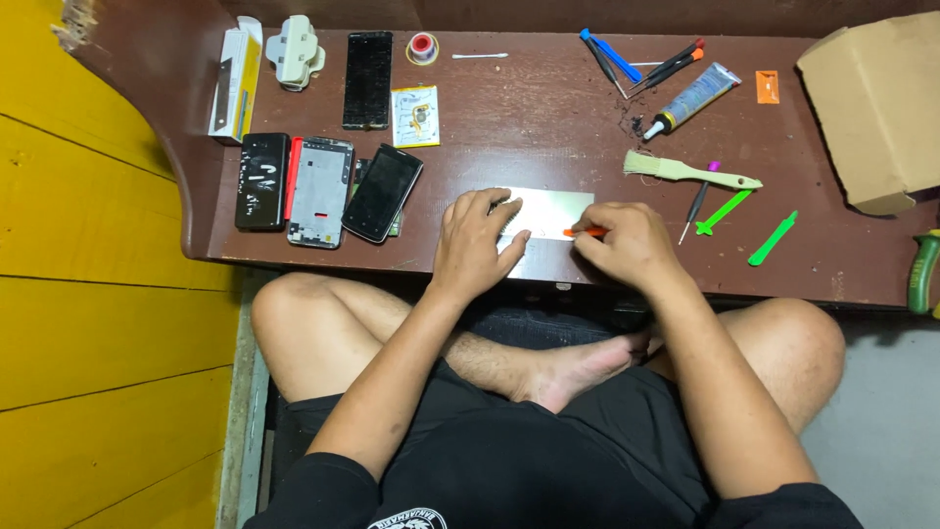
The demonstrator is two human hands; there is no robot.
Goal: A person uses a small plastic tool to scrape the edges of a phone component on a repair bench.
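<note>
A flat silver-grey panel (553,211), like a phone back or screen, lies on the dark brown table (548,118) near its front edge. My left hand (475,240) presses down on the panel's left part with fingers spread. My right hand (627,240) pinches a small orange tool (580,231) whose tip touches the panel's right side.
At the left lie a black phone (382,192), a phone frame (320,191), a black panel (262,180) and a dark screen (367,78). On the right: a brush (685,171), green pry tools (774,238), a glue tube (695,98), screwdrivers (666,64), a cardboard box (876,103).
</note>
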